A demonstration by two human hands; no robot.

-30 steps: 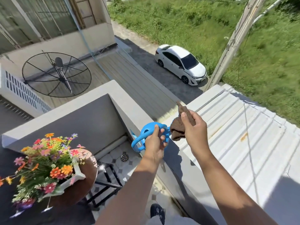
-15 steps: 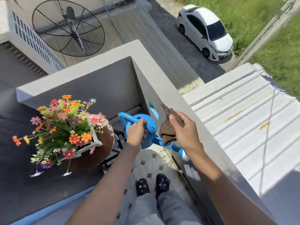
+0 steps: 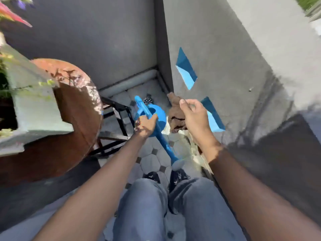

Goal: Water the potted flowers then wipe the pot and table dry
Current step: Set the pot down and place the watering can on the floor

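Observation:
My left hand point(image 3: 145, 126) grips the handle of a blue watering can point(image 3: 159, 119) held low over the tiled floor, its spout pointing back toward my feet. My right hand point(image 3: 192, 117) holds a crumpled brown cloth point(image 3: 176, 117) just right of the can. At the left, a round brown table point(image 3: 78, 108) carries a pale rectangular flower pot point(image 3: 34, 105). Only a few blurred flowers point(image 3: 12, 14) show at the top left corner.
A grey balcony wall point(image 3: 225, 66) with blue diamond openings runs along the right, and another grey wall closes the far side. A floor drain point(image 3: 148, 100) sits in the corner. The table's black metal frame point(image 3: 121, 122) stands near the can. My legs and dark shoes are below.
My view has tilted sharply down from the street to the balcony floor. Both hands have dropped lower with the can and cloth. The pot and table now fill the left side.

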